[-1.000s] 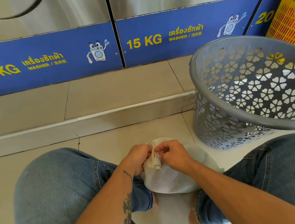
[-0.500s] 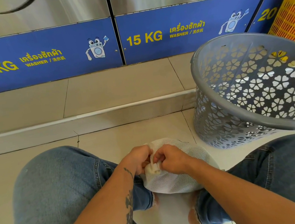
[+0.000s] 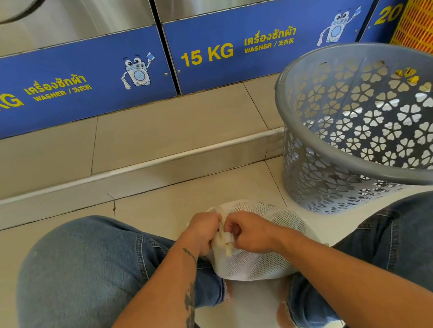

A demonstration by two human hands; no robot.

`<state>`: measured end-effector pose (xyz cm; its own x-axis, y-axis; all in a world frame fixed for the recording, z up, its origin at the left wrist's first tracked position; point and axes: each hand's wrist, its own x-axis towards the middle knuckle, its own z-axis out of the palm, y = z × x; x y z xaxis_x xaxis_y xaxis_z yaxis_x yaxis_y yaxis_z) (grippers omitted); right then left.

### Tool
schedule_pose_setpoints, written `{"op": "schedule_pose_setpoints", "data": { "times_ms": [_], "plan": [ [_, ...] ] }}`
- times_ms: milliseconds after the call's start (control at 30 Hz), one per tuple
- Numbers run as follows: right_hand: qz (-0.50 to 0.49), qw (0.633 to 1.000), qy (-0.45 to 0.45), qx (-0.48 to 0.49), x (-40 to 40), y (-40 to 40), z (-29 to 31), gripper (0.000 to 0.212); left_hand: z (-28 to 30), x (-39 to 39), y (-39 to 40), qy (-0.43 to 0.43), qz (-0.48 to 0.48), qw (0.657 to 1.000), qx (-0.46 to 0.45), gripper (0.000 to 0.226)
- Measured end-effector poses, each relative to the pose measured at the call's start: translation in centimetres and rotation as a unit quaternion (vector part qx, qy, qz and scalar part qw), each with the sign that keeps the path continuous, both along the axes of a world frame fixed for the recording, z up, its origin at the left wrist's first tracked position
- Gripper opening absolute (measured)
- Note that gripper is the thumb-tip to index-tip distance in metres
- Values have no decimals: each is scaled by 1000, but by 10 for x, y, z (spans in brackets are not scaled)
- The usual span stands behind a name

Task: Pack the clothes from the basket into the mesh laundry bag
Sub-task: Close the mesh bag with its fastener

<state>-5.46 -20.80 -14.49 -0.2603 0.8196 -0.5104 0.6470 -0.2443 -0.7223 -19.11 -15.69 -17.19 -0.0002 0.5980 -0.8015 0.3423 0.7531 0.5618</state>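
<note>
With the mesh laundry bag [image 3: 259,261] as my mark, sitting on the floor between my knees, I start at its left edge: my left hand [image 3: 203,232] is curled tight at the gathered neck, its grip closed on the white drawstring [image 3: 225,239], whose cord rises as a small loop just above my knuckles. The cord's free ends hang down toward me in the narrow gap between my two fists, so its long axis runs roughly from the bag's top straight back toward my body. Immediately right of that gap, my right hand [image 3: 250,234] lies over the bag's upper face, fingers curled in toward the cord; I read its grip as pinching the drawstring or its small toggle, though the fingertips are tucked under and I cannot see them. Both hands touch the neck, neither one nearer than the other, so tightening turns on pulling the cord toward me while the bag stays put. The bag bulges full and rounded to the right of my hands. Farther right and beyond the bag stands the grey basket [image 3: 310,99], tipped toward me; what I see of its inside shows no clothes.
</note>
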Motion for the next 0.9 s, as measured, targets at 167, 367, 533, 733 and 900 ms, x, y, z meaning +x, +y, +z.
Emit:
{"op": "schedule_pose_setpoints", "data": {
  "times_ms": [167, 367, 533, 733, 900],
  "plan": [
    [-114, 993, 29, 9, 3, -7, -6, 17, -1, 6, 3, 5, -1, 998, 63, 27],
    [-103, 994, -44, 8, -2, -8, -1, 37, 1, 8, 8, 27, -3, 998, 63, 28],
    [-173, 983, -48, 22, -17, -11, -8, 37, 3, 7, 11, 23, 5, 998, 61, 24],
    [-219, 965, 130, -68, -12, -8, 2, 19, 10, 8, 19, 15, 6, 992, 127, 19],
    [-212, 953, 186, -108, -6, -2, 12, 18, 25, 15, 24, 7, 42, 976, 215, 19]
  ]
}}
